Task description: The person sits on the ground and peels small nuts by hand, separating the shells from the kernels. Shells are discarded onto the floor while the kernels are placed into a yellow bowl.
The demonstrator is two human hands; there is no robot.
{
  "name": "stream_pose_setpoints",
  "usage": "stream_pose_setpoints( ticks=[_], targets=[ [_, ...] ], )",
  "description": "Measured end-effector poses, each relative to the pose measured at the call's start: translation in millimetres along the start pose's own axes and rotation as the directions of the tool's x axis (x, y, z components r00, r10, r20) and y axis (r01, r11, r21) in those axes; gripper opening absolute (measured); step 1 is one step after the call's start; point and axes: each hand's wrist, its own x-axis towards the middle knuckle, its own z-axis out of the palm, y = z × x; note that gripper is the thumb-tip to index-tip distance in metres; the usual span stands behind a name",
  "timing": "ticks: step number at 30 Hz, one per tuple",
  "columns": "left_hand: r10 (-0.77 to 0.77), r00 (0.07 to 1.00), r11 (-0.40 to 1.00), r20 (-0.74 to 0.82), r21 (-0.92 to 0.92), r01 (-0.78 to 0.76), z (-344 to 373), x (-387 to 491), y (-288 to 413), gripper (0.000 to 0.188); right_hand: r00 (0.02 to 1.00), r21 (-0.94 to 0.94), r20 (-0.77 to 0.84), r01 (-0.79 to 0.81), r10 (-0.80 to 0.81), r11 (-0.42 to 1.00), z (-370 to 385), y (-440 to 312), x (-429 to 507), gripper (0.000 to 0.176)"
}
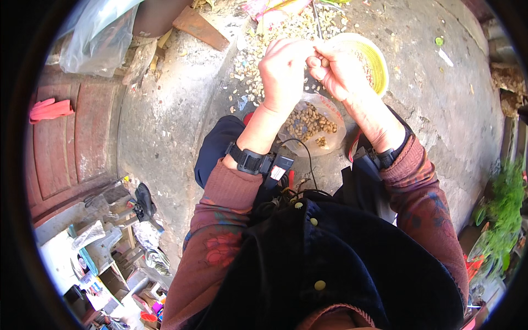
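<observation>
My left hand and my right hand are raised close together, fingertips nearly meeting. The fingers of both are bent inward; my right fingers are curled around something small, likely a peanut, and glare hides what my left fingertips hold. Below them, a clear plastic bag of unshelled peanuts lies open on the ground between my feet. Behind my right hand stands a yellow plastic basket with shelled peanuts inside. Empty peanut shells are spread over the ground beyond and left of my left hand.
A rusty metal piece and a clear plastic sheet are at the upper left. A pink glove rests on a wooden door panel. One black shoe and cluttered shelves are lower left; green plants stand at the right.
</observation>
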Motion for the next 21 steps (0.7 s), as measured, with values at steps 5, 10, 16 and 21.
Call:
stream_pose_setpoints(
  ticks=[5,10,16,21],
  targets=[
    [-0.406,0.909,0.883,-0.095,-0.296,0.363,-7,8,-13,0.015,1.000,-0.019,-0.010,-0.030,0.029,0.999,-10,-2,3,0.017],
    [-0.298,0.954,0.945,0.017,-0.135,0.297,-11,10,-20,0.022,0.998,-0.033,0.020,-0.052,0.052,0.998,-15,-4,3,0.020],
    [-0.159,0.942,0.981,0.295,-0.057,0.184,-13,9,-12,0.021,0.982,0.073,0.189,-0.042,0.027,0.996,-17,0,4,0.022],
    [-0.049,0.961,0.999,0.271,0.019,0.046,-14,10,-15,0.018,0.953,0.178,0.293,-0.136,0.079,0.975,-24,2,9,0.023]
  ],
)
